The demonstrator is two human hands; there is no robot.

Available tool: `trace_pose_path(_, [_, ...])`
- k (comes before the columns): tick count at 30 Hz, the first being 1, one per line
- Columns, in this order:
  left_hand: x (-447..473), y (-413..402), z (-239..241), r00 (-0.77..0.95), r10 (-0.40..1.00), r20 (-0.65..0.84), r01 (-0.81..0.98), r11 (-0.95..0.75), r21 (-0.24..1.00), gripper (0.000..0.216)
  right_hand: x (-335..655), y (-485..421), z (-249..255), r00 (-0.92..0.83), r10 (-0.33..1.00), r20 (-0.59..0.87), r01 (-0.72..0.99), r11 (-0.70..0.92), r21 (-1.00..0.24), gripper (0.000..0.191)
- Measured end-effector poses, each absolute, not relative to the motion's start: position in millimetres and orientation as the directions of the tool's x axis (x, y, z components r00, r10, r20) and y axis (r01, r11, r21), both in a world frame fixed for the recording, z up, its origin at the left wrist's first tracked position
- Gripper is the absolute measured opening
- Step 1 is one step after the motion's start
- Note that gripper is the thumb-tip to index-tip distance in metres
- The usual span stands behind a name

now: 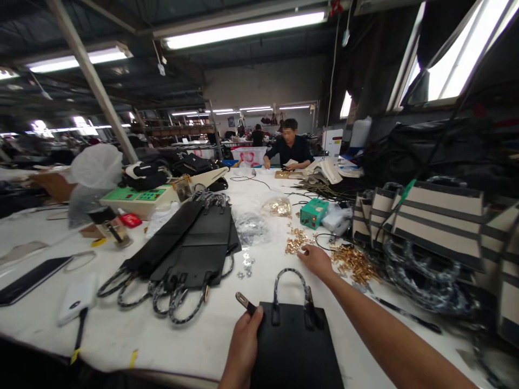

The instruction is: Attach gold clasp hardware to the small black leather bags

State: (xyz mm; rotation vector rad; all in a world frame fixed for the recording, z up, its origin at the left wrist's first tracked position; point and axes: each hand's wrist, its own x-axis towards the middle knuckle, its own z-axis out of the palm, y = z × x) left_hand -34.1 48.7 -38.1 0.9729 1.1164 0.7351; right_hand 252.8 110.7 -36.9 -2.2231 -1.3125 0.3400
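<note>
My left hand (244,343) grips the upper left edge of a black handbag panel (298,346), thumb on its face. A looped handle (290,273), seemingly wrapped in clear film, stands up from the panel's top. Beside my left thumb sticks out a dark strap with a gold metal end (245,302). My right hand (317,261) reaches forward over the table, its curled fingertips at a scatter of small gold metal pieces (297,240). Whatever its fingers pinch is too small to make out. A larger heap of gold pieces (351,262) lies right of that hand.
Stacked black bag panels with handles (194,243) lie at left. A green box (314,212) stands beyond my right hand, near a bag of gold parts (278,206). Striped panels (438,216) crowd the right side. A co-worker (290,148) sits across the table.
</note>
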Motion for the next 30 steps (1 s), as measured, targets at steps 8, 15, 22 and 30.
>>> trace_pose_path(8, [-30.6, 52.6, -49.7, 0.219, 0.927, -0.304, 0.116, 0.284, 0.952, 0.061, 252.3, 119.1, -43.8, 0.543, 0.837, 0.069, 0.684, -0.393, -0.615, 0.025])
trace_pose_path(15, [-26.4, 46.2, -46.5, 0.135, 0.975, -0.176, 0.138, 0.158, 0.978, 0.048, 225.9, 73.8, -17.2, 0.443, 0.893, 0.078, 0.546, -0.199, -0.814, 0.033])
trace_pose_path(22, [-25.5, 36.1, -45.2, 0.182, 0.980, -0.086, 0.006, 0.087, 0.996, 0.023, 144.6, -2.6, 7.4, 0.260, 0.965, 0.025, 0.082, 0.004, -0.997, 0.031])
trace_pose_path(30, [-30.3, 27.8, -37.6, 0.233, 0.969, -0.081, -0.122, 0.111, 0.986, 0.032, 112.4, -7.2, -32.9, 0.124, 0.990, -0.067, -0.118, -0.053, -0.992, 0.031])
